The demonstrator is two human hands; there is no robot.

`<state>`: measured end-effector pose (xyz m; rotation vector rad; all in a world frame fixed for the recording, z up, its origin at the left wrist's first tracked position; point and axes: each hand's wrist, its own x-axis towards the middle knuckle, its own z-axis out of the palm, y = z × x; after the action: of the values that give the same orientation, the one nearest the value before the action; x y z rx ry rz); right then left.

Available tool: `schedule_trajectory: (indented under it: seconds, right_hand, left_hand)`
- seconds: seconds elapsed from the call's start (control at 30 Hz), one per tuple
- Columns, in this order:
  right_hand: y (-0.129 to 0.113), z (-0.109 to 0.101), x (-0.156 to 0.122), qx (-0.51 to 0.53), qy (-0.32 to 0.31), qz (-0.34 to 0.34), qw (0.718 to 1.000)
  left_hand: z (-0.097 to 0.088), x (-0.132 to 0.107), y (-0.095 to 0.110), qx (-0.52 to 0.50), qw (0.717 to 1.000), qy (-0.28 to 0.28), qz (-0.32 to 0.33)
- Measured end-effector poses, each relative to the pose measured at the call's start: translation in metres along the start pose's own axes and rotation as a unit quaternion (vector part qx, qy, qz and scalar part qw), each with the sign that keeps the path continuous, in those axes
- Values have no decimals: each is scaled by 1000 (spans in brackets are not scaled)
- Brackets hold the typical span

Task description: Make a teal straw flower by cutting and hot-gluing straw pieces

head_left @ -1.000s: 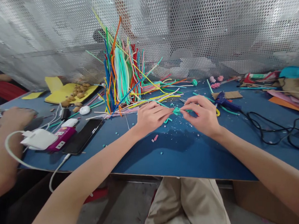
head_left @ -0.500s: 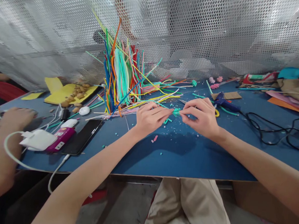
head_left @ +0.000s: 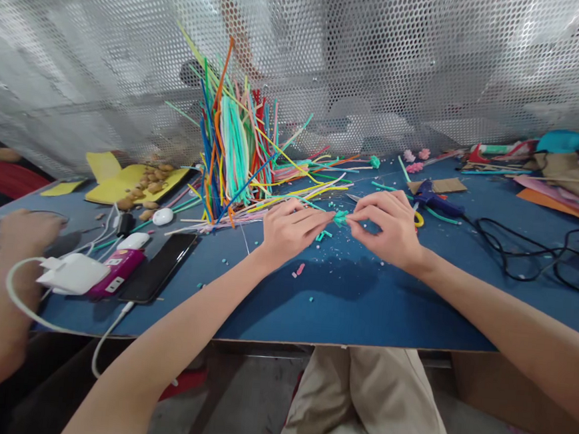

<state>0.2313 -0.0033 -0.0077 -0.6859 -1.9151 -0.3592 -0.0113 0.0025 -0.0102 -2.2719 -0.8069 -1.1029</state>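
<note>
Between my two hands, a small teal fuzzy piece (head_left: 340, 218), which looks like pipe cleaner, is pinched just above the table. My left hand (head_left: 291, 230) grips its left end with fingertips pressed together. Thumb and forefinger of my right hand (head_left: 386, 228) close on its right end. Short teal cuttings (head_left: 323, 236) and fine fluff lie right below. A pink scrap (head_left: 300, 269) rests nearer the front edge. Partly hidden behind my right hand are scissors, with a yellow handle loop (head_left: 419, 219) showing.
Upright pipe cleaners (head_left: 237, 146) in many colours stand at back left. A blue glue gun (head_left: 434, 198) with a black cord (head_left: 502, 244) lies right. To the left are a black phone (head_left: 160, 267), a purple power strip (head_left: 117, 274), white chargers (head_left: 74, 272) and a co-worker's hand (head_left: 30, 230).
My fingers have shifted very slightly on the teal piece, and its shape between them looks a little different. The co-worker's hand at the left has moved slightly left.
</note>
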Motion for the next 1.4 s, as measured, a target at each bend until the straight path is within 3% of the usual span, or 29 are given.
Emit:
schedule_trajectory:
  seconds: [0.17,0.6,0.83,1.07,1.27,1.4]
  right_hand:
    - [0,-1,0,5,-6,19,1000]
    - [-3,-1,1,-7,12,9,1000]
    - [-4,-2,0,-19,-12,2,1000]
    - [3,-7,3,-16,-28,4,999]
    - [17,-10,4,-7,-62,22,998]
    - [19,-7,2,3,-81,17,997]
  left_hand:
    - [-1,2,1,1,1000,-20,2]
    - [-1,1,0,-8,999,15,34]
    - [-2,0,0,-8,999,32,44]
    - [0,2,-1,3,999,-35,-5]
    - [1,1,-5,10,1000,-10,-1]
    - [0,2,-5,14,1000,-28,-1]
